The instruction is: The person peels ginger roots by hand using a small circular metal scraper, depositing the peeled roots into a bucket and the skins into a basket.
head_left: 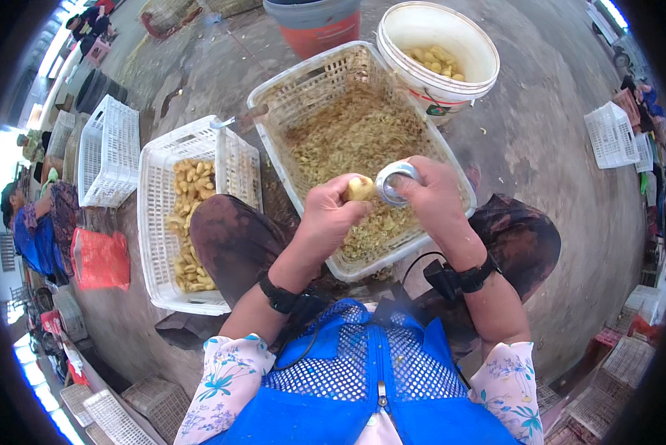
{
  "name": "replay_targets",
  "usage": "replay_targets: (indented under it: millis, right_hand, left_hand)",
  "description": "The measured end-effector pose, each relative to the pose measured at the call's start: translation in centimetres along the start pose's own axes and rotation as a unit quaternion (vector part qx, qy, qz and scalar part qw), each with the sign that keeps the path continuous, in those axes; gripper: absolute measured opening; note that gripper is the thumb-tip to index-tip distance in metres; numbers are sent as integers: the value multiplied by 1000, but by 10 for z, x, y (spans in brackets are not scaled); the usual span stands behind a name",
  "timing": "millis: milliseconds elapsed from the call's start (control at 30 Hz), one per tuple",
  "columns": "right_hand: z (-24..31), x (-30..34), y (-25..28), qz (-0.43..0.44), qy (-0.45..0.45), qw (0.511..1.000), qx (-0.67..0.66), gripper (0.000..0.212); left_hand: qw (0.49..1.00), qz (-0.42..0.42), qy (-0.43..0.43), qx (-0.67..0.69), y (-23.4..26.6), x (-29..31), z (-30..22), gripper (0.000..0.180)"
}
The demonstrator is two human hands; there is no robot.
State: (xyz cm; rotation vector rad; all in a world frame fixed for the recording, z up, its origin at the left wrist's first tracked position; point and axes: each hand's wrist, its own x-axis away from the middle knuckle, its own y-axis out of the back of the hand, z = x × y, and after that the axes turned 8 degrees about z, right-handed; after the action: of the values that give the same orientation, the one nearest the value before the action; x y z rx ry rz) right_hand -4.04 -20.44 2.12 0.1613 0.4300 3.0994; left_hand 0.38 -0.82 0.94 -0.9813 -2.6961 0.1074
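Grey concrete floor [548, 141] surrounded you

Your left hand [324, 221] pinched a pale yellow root [360, 188] above the near half of a scrap-filled crate [383, 261]. Your right hand [438, 194] gripped a silvery ring [381, 182] just beside the root. More roots [192, 182] lay in a white crate [149, 230] by the scrap-filled crate's left edge; by its far right corner stood a white bucket [438, 26], beyond its far edge a grey-and-red bucket [322, 33].

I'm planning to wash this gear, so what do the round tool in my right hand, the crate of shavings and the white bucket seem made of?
The round tool seems shiny metal, judging by its silvery glints, though plastic is possible. The crate looks like stained, moulded white plastic, given its regular slots. The white bucket seems smooth plastic, given its thick rounded rim.
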Motion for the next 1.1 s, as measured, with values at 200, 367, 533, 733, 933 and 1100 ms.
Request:
replay_targets:
  millis: [200, 367, 533, 733, 933, 1100]
  right_hand:
    - [1, -4, -19, -52, 97, 993, -50, 3]
    - [-3, -4, 5, -13, 67, 997, 39, 4]
    - [14, 0, 9, -14, -20, 1000, -8, 14]
    - [4, 1, -3, -36, 65, 996, -56, 9]
    - [0, -1, -2, 5, 44, 999, -17, 10]
    - [13, -2, 19, -37, -20, 999, 24, 15]
  left_hand:
    - [980, -3, -92, -174, -4, -3, 8, 28]
    - [993, 65, -40, -90, 3, 2, 2, 30]
    - [983, 87, 21, 160, 6, -1, 2, 47]
    - [976, 72, -18, 207, -1, -5, 1, 51]
    - [991, 96, -10, 89, 8, -3, 5, 48]
    - [972, 67, -1, 225, 8, -2, -4, 41]
